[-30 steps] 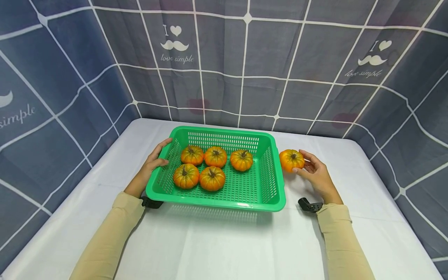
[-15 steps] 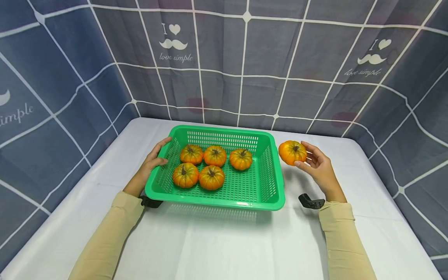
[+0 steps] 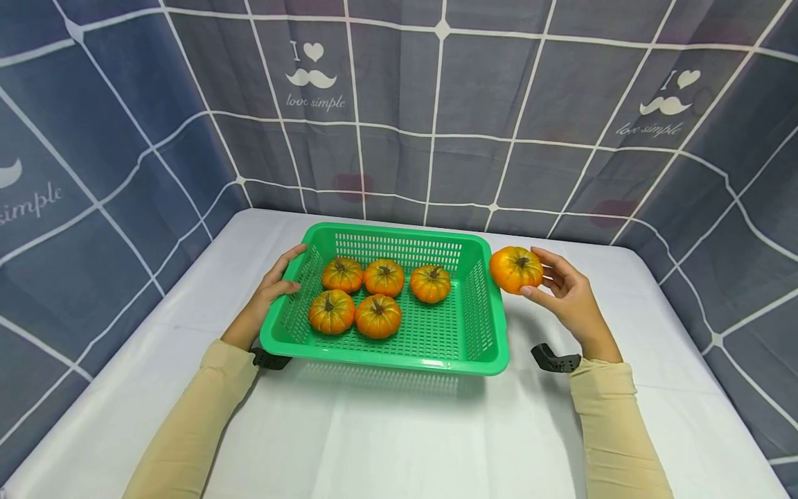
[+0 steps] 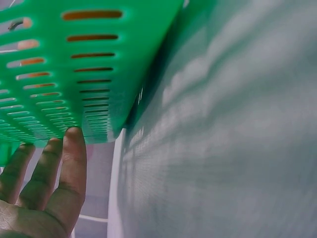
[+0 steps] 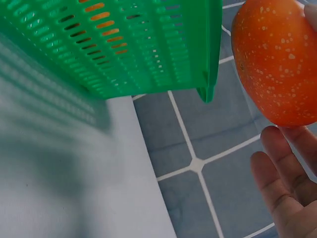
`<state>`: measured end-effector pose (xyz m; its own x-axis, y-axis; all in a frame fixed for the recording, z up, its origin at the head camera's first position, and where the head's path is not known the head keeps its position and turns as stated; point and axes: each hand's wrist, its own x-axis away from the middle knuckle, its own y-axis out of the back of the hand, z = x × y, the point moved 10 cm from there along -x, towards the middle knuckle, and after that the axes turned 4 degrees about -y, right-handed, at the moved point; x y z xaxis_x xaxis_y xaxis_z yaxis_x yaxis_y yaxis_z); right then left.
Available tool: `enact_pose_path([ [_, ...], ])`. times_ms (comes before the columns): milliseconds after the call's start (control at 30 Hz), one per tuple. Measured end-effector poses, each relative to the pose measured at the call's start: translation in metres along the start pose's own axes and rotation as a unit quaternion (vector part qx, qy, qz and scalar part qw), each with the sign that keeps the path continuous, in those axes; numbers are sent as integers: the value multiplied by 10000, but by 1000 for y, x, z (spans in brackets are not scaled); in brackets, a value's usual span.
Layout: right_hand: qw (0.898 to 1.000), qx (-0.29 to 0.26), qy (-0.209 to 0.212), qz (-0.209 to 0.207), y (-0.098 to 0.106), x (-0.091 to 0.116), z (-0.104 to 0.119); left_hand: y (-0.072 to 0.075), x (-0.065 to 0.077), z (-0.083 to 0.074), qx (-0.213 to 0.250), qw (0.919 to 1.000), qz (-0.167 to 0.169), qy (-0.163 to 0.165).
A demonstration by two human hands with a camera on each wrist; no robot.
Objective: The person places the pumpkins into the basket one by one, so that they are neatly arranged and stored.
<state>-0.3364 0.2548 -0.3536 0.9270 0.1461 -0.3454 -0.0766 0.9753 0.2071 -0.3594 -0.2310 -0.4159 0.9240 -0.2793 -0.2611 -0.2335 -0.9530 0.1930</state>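
A small orange pumpkin [image 3: 515, 269] is pinched between the thumb and fingers of my right hand [image 3: 567, 294]. It is raised off the table and overlaps the right rim of a green plastic basket [image 3: 399, 362] in the head view. From the right wrist, its speckled orange side [image 5: 277, 62] shows beside the basket's outer wall. My left hand [image 3: 268, 298] holds the basket's left side, thumb over the rim. In the left wrist view, the fingertips [image 4: 74, 136] touch the slotted outer wall. Several pumpkins [image 3: 378, 317] lie inside, mostly toward the left.
The basket stands on a table with a white cloth [image 3: 399, 436]. A dark grey curtain with white grid lines [image 3: 474, 90] hangs behind and at both sides. A black wrist device [image 3: 553, 360] sits at the right cuff, another at the left.
My right hand has lifted the pumpkin from the table beside the basket and brought it slightly left, to the rim. The left hand and basket stay in place.
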Motion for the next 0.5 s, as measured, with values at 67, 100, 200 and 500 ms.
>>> enact_pose_path([
  [67, 9999, 84, 70, 77, -4, -1, 4, 1, -1, 0, -107, 9999, -27, -41],
  [100, 9998, 112, 100, 125, -6, -1, 6, 1, -1, -1, -168, 9998, -44, -73],
  [200, 9993, 212, 198, 250, -12, -2, 10, 2, -1, -1, -253, 9995, -78, -147],
  [500, 9962, 422, 439, 623, -29, -3, 20, 2, -2, -3, -194, 9996, -105, -168],
])
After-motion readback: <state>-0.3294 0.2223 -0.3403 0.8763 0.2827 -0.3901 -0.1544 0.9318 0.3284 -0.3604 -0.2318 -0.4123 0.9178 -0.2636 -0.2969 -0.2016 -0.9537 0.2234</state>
